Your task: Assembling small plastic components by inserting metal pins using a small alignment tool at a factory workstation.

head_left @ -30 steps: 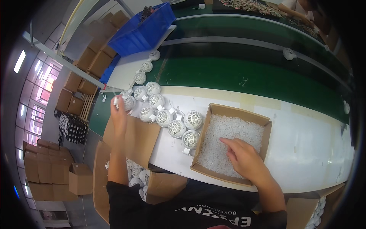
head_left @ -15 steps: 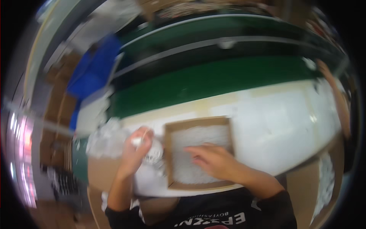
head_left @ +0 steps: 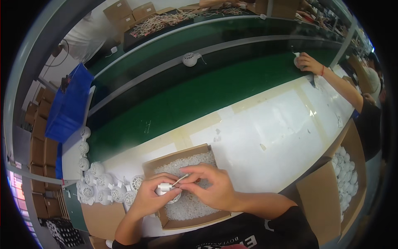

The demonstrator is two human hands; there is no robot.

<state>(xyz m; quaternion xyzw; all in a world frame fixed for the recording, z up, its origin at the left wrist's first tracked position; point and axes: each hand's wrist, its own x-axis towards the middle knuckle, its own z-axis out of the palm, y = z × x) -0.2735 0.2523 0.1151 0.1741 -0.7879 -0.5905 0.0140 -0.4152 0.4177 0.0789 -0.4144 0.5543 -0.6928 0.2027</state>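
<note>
My left hand (head_left: 150, 195) is closed around a white ball-shaped housing with a lattice shell (head_left: 174, 196), mostly covered by the fingers. A white block-like part (head_left: 165, 187) stands up between its fingers and thumb. A thin white cable (head_left: 180, 179) rises from the housing, and the fingertips of my right hand (head_left: 217, 189) pinch at it. Both hands are over a shallow cardboard box (head_left: 195, 223) full of small clear rings (head_left: 182, 213). Whether my right fingers also hold a ring is too small to tell.
Several white lattice balls (head_left: 104, 196) lie left of the box. Beyond the white table runs a green conveyor (head_left: 174, 103), with one ball (head_left: 190, 59) on the rail. A co-worker's hand (head_left: 309, 63) grips another ball. A blue bin (head_left: 70, 103) stands left; a carton (head_left: 321, 195) with white pieces stands right.
My right hand has come from over the rings to my left hand and now pinches the cable. The left hand with the housing is now over the box's edge. The view has shifted.
</note>
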